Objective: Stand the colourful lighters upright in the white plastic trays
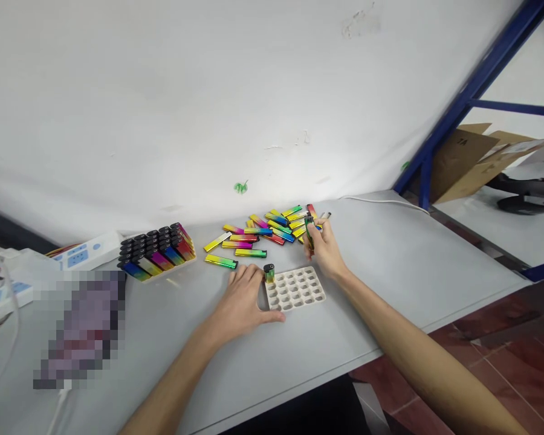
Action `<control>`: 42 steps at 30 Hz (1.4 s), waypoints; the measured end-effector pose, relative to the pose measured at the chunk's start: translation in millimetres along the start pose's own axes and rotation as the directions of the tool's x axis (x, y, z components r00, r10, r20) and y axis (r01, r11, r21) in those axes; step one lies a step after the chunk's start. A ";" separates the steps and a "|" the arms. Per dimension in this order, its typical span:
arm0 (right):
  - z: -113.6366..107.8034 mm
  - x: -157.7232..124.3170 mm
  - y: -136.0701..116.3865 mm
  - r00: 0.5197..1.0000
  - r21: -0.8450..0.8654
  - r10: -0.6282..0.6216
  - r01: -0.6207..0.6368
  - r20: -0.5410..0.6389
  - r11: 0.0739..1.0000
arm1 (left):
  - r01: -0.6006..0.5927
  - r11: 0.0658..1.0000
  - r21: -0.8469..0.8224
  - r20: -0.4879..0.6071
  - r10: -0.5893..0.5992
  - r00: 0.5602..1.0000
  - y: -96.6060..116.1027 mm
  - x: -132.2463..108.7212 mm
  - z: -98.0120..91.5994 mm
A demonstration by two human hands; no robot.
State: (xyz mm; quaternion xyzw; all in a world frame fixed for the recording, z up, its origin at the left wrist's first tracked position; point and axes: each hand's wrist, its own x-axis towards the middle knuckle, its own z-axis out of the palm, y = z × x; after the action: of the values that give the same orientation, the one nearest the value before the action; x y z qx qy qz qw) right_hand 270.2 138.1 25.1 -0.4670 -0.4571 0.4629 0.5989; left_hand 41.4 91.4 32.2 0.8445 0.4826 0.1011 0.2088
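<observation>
My right hand (325, 244) is closed around a green lighter (309, 229), held upright with its dark top showing, beyond the right back corner of a white tray (325, 297). The tray has rows of small holes. A single yellow-green lighter (269, 273) stands in its back left corner hole. My left hand (245, 296) spans the tray's left end, the thumb along the front edge and the fingers by the back left corner. Behind both hands lie several loose lighters (257, 231) with shiny multicoloured bodies, scattered in a pile.
A second tray (172, 269) packed with upright black-topped lighters stands at the left. Power strips (79, 254) and a blurred-out item (84, 326) lie further left. White wall behind; a white cable (385, 200) runs along it. A blue metal frame (453, 115) and cardboard (469, 160) are at right.
</observation>
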 end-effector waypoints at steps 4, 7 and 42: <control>2.2 0.4 0.7 0.984 0.113 0.171 -0.176 0.057 0.978 | -0.017 1.000 -0.005 -0.007 0.017 1.000 -1.2 0.1 0.8; 2.3 1.6 1.2 0.959 0.155 0.263 -0.277 0.106 0.948 | -0.009 1.000 -0.011 -0.004 0.009 1.000 -0.4 -0.2 -0.3; 6.1 -3.5 5.1 0.985 0.057 0.065 -0.075 0.162 0.996 | -0.006 1.000 -0.026 0.010 0.006 1.000 0.0 -0.1 -6.0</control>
State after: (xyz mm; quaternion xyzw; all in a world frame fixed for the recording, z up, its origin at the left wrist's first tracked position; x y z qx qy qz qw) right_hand 263.0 136.2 20.6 -0.4249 -0.4722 0.5338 0.5582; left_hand 39.2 92.9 37.6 0.8437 0.4777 0.1037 0.2219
